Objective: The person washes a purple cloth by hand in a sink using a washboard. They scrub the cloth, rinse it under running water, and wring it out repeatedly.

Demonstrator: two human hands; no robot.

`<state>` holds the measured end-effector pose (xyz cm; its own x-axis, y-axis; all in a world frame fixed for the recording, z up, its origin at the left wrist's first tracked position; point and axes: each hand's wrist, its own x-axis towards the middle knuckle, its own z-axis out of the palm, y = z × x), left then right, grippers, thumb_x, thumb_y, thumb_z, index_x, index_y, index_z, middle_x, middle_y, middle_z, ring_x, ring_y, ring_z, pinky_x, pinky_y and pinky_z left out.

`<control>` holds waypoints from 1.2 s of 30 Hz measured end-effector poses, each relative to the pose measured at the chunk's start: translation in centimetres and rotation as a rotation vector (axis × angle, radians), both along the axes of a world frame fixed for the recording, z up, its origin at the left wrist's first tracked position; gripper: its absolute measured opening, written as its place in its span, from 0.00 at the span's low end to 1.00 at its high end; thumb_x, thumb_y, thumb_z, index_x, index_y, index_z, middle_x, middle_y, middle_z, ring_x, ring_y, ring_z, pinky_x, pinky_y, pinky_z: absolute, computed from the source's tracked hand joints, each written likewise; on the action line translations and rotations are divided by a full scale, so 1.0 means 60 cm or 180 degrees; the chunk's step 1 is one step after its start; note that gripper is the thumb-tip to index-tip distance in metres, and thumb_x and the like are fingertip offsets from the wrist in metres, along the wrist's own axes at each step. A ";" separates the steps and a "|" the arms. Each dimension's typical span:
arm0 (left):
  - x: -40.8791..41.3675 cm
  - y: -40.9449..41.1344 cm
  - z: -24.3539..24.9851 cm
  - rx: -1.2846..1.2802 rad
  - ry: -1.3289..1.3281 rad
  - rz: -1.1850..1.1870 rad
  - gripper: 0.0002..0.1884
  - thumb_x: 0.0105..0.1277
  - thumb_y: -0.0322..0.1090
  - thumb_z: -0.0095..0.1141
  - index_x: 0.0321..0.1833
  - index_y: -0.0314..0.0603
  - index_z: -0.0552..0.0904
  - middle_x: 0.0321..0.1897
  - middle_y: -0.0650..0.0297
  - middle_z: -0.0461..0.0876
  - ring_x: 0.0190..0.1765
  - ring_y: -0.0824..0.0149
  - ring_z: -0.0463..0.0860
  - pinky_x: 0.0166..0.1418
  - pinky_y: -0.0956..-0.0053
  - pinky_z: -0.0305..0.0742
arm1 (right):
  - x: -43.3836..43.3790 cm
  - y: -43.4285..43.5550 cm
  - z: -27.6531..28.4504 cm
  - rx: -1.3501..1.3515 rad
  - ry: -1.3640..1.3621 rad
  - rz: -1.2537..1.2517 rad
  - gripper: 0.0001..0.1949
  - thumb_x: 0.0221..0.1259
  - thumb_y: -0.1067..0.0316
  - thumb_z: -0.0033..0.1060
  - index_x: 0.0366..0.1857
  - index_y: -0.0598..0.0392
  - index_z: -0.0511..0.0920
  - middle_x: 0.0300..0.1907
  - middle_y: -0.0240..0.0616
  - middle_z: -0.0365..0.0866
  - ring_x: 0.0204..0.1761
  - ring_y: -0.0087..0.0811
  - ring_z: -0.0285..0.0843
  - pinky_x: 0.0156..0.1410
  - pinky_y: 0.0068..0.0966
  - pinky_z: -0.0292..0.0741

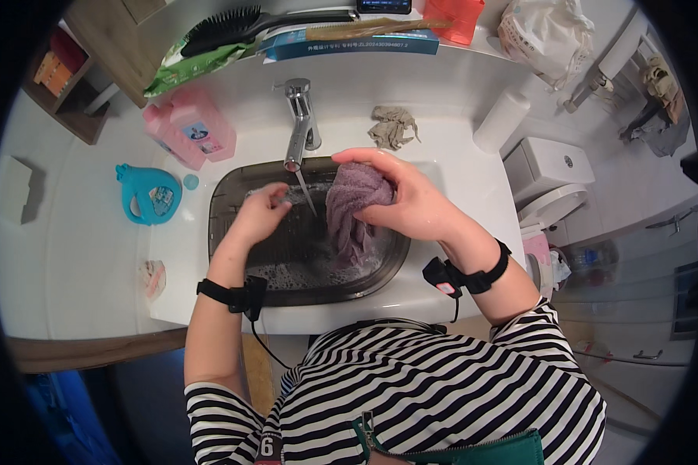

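My right hand (410, 200) grips a wet purple terry cloth (352, 200), its lower end hanging into soapy water (302, 273). The cloth is bunched under my fingers and thumb. Over the left part of a dark translucent plastic basin (378, 288) is my left hand (262, 215), fingers curled and slightly apart, holding nothing that I can see. A chrome faucet (303, 116) pours a thin stream of water into the basin between my hands. The basin sits in a white sink (442, 174). Foam floats along its near and far sides.
Left of the basin stand pink bottles (203, 128) and a blue detergent bottle (149, 195). A crumpled beige cloth (392, 127) lies behind it, and a white cylinder (502, 120) stands at right. A shelf above carries a black hairbrush (227, 29) and a blue box (355, 46).
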<state>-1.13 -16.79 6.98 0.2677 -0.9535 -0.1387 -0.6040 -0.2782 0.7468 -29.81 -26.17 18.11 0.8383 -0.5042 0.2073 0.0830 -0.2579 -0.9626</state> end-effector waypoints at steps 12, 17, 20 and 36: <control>0.001 -0.148 0.156 -0.1227 -0.2440 0.0095 0.34 0.64 0.29 0.55 0.75 0.48 0.64 0.71 0.57 0.70 0.74 0.53 0.67 0.72 0.40 0.59 | 0.022 -0.014 -0.188 -0.0793 0.1319 -0.0169 0.33 0.47 0.70 0.65 0.65 0.51 0.70 0.51 0.51 0.82 0.58 0.52 0.77 0.61 0.40 0.75; -0.003 -0.152 0.167 -0.1265 -0.2826 0.0098 0.30 0.65 0.27 0.53 0.71 0.47 0.67 0.68 0.59 0.73 0.74 0.54 0.68 0.73 0.39 0.57 | 0.033 -0.011 -0.284 -0.1437 0.2537 -0.0043 0.36 0.56 0.58 0.64 0.71 0.48 0.61 0.56 0.49 0.80 0.62 0.51 0.75 0.65 0.55 0.66; -0.007 -0.146 0.158 -0.1419 -0.2799 0.0088 0.28 0.65 0.25 0.52 0.70 0.44 0.69 0.66 0.57 0.76 0.73 0.53 0.70 0.73 0.38 0.56 | 0.049 -0.005 -0.310 -0.1608 0.3466 0.0466 0.39 0.60 0.51 0.62 0.74 0.50 0.56 0.61 0.50 0.77 0.63 0.49 0.74 0.66 0.59 0.61; -0.089 -0.053 0.114 -0.2512 -0.1627 -0.0207 0.23 0.63 0.24 0.56 0.63 0.39 0.77 0.61 0.52 0.79 0.63 0.51 0.77 0.68 0.57 0.68 | 0.049 -0.022 -0.347 -0.1213 0.3292 0.0490 0.39 0.47 0.58 0.68 0.69 0.49 0.67 0.52 0.42 0.85 0.60 0.47 0.79 0.66 0.59 0.59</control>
